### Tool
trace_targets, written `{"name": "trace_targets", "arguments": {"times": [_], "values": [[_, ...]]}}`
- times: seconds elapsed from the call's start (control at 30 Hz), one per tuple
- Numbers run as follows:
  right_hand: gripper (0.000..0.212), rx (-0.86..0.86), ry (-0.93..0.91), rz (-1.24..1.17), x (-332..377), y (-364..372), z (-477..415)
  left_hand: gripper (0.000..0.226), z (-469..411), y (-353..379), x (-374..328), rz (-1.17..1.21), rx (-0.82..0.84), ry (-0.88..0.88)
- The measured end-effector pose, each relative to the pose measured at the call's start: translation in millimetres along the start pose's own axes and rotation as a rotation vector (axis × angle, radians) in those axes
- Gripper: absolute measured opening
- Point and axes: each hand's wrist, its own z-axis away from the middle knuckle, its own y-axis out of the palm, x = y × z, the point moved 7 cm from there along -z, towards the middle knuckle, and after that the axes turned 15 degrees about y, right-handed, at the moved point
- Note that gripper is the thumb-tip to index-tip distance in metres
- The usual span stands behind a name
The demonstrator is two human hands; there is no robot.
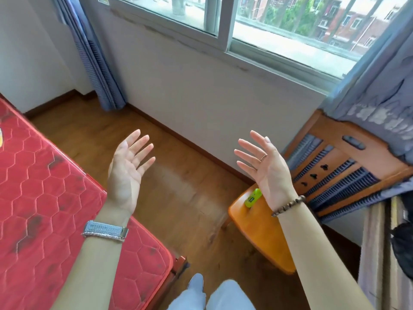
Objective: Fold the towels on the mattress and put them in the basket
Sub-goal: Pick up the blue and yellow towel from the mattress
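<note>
Left hand (127, 173), right hand (267, 167) spread, mattress (44, 198)

The mattress (44, 198) is red with a stitched hexagon pattern, the curtain (96, 63) blue-grey, the stool (263, 231) orange, the small bottle (253, 198) bright green.

Window (290, 30) across the top, blue curtain (98, 70) upper left, wooden floor (178, 193) centre, green bottle (253, 198) on orange stool (263, 238) lower right
</note>
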Motion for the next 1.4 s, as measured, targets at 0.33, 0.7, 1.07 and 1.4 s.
{"name": "trace_targets", "arguments": {"times": [0.33,0.7,1.07,1.4], "values": [[0.04,0.154,0.075,0.059,33,39,-108,0.047,-59,-4,31,0.002,-0.191,0.017],[0.037,0.39,0.127,0.199,88,97,-224,0.046,-121,13,45,-0.048,-0.415,0.146],[0.038,0.558,0.244,0.199,81,190,-290,0.045,-155,-38,38,-0.11,-0.585,0.176],[0.04,0.681,0.23,0.296,71,339,-364,0.046,-254,-129,34,-0.121,-0.678,0.217]]}}
